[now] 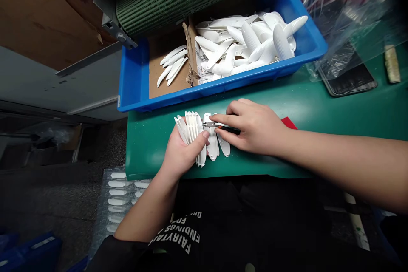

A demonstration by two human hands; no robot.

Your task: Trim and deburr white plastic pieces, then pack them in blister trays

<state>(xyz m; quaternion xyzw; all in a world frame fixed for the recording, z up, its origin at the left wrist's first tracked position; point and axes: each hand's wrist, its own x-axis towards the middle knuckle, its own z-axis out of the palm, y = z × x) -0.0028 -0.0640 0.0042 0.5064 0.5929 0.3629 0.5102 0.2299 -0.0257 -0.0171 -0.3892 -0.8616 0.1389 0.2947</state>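
My left hand (180, 153) is closed round a fanned stack of white oval plastic parts (193, 129), held on edge on the green table (318, 110). My right hand (255, 126) grips a small cutter with an orange and black handle (223, 127). Its metal tip touches the white parts next to the stack. Two more white parts (214, 146) lie flat under the cutter.
A blue bin (134, 80) at the table's far edge holds a cardboard divider, several white parts on the left and a heap (251, 42) on the right. A phone (349, 78) and clear plastic bags lie at right. A tray of white parts (117, 195) sits below left.
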